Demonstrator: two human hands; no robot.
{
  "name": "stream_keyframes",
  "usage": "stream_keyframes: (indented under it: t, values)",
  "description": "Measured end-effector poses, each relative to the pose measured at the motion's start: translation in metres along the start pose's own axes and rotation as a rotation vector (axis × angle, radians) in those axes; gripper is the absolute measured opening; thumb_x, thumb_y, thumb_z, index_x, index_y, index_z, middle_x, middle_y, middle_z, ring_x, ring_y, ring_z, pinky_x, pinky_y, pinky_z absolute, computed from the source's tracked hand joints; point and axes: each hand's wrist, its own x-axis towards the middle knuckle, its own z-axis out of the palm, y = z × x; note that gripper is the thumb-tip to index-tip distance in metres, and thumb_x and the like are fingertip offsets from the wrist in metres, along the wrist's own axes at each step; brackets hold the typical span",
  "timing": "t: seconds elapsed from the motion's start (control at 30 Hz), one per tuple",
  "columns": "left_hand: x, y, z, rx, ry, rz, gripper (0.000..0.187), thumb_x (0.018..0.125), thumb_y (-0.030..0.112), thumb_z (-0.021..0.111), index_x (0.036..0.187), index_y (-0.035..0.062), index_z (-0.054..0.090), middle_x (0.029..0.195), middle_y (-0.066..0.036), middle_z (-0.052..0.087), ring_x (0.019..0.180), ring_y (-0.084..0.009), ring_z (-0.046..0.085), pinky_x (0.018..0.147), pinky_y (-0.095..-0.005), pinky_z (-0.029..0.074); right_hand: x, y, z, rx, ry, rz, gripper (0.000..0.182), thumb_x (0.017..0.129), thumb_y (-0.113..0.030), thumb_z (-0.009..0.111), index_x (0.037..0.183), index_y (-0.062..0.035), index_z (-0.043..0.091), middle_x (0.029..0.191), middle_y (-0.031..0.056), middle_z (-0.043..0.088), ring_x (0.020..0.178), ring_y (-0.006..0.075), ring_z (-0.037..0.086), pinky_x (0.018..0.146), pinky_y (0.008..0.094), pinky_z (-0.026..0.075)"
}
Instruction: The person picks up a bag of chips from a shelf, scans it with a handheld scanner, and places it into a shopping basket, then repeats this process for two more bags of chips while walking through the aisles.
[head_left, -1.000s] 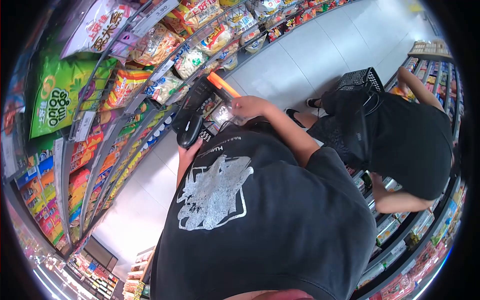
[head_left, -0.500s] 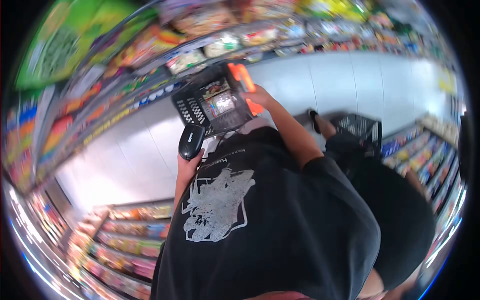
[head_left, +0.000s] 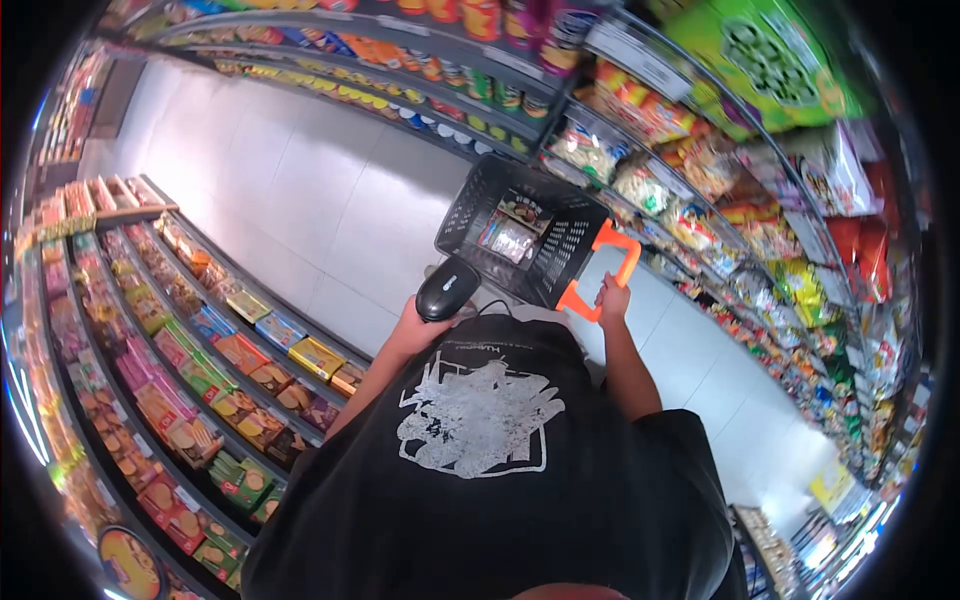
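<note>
My right hand [head_left: 614, 298] is closed around the orange handle [head_left: 628, 262] of a black plastic shopping basket [head_left: 462, 208]. The basket hangs in front of my body with its open top facing up. Inside lie a clear-and-white package [head_left: 508, 240] and a dark package with a picture [head_left: 527, 210]. My left hand [head_left: 412, 330] grips a black rounded device that looks like a barcode scanner [head_left: 448, 290], held beside the basket's near left corner. Most of the left fingers are hidden beneath the scanner. A thin dark cord [head_left: 492, 304] shows to its right.
Shelves of boxed biscuits [head_left: 255, 420] run along my left. Ahead stand shelves of canisters and cups [head_left: 480, 85]. Bagged snacks [head_left: 705, 165] fill the shelves on the right, close to the basket. A pale tiled floor [head_left: 300, 180] lies between the shelves.
My view has turned left, and the biscuit shelves now show closer. The other person and a second basket have left view. Both hands keep their holds on the scanner and basket handle.
</note>
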Motion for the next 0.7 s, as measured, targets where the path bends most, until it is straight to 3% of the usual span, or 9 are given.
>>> stream_keyframes:
  t: [0.03,0.07,0.17,0.37,0.43,0.57,0.7]
  values:
    - [-0.002,0.012,-0.012,0.01,-0.028,0.05,0.032,0.079,0.004,0.075,0.11,0.0003,0.066,0.094,-0.004,0.07,0.086,-0.0101,0.063,0.078,-0.0283,0.05,-0.003,0.002,0.009,-0.006,0.01,-0.018,0.023,0.095,-0.021,0.061,0.079,-0.0077,0.052,0.053,-0.002,0.04,0.038,0.012,0.038,0.035,0.0295,0.03]
    - [-0.006,0.026,-0.025,-0.002,-0.055,-0.091,0.028,0.08,0.005,0.075,0.107,-0.0001,0.068,0.098,-0.004,0.072,0.09,-0.0111,0.064,0.084,-0.0293,0.05,-0.005,0.005,0.017,-0.002,0.024,-0.018,0.022,0.095,-0.02,0.06,0.079,-0.0069,0.052,0.054,-0.0018,0.04,0.038,0.0117,0.038,0.035,0.0293,0.03]
    - [-0.011,0.013,-0.067,0.014,0.041,0.028,0.028,0.081,0.006,0.075,0.107,-0.0002,0.067,0.097,-0.005,0.071,0.09,-0.011,0.064,0.083,-0.0291,0.05,-0.013,0.005,0.054,0.01,0.055,-0.011,0.019,0.094,-0.017,0.06,0.081,-0.0053,0.053,0.054,-0.0012,0.041,0.039,0.0112,0.038,0.035,0.0289,0.03]
    - [-0.042,-0.017,-0.158,-0.121,0.273,-0.041,0.023,0.082,0.009,0.075,0.101,-0.0002,0.065,0.084,-0.001,0.067,0.077,-0.0089,0.061,0.071,-0.0277,0.049,-0.014,0.003,0.13,0.062,0.064,-0.017,0.015,0.093,-0.014,0.059,0.083,-0.0056,0.052,0.055,-0.0016,0.04,0.04,0.0109,0.037,0.036,0.0292,0.03]
    - [-0.056,-0.025,-0.186,-0.135,0.383,-0.008,0.02,0.081,0.009,0.075,0.096,0.0013,0.063,0.073,0.002,0.062,0.064,-0.0074,0.057,0.06,-0.027,0.046,-0.011,0.006,0.157,0.093,0.08,-0.014,0.013,0.093,-0.013,0.058,0.083,-0.0062,0.052,0.055,-0.0019,0.04,0.04,0.0109,0.037,0.036,0.0294,0.031]
    - [-0.079,-0.038,-0.237,-0.213,0.527,-0.008,0.02,0.081,0.01,0.075,0.095,0.0015,0.063,0.07,0.001,0.061,0.061,-0.008,0.057,0.057,-0.0263,0.047,-0.014,0.006,0.224,0.095,0.045,-0.027,0.009,0.093,-0.012,0.057,0.087,-0.007,0.052,0.056,-0.0014,0.041,0.039,0.0112,0.037,0.035,0.0294,0.031]
    - [-0.08,-0.045,-0.271,-0.278,0.545,0.054,0.023,0.082,0.009,0.077,0.099,0.0009,0.063,0.073,0.0,0.064,0.061,-0.0086,0.058,0.057,-0.026,0.048,-0.023,0.001,0.299,0.07,0.043,-0.085,0.011,0.095,-0.012,0.057,0.087,-0.0061,0.051,0.055,-0.0004,0.041,0.038,0.012,0.038,0.034,0.0297,0.032]
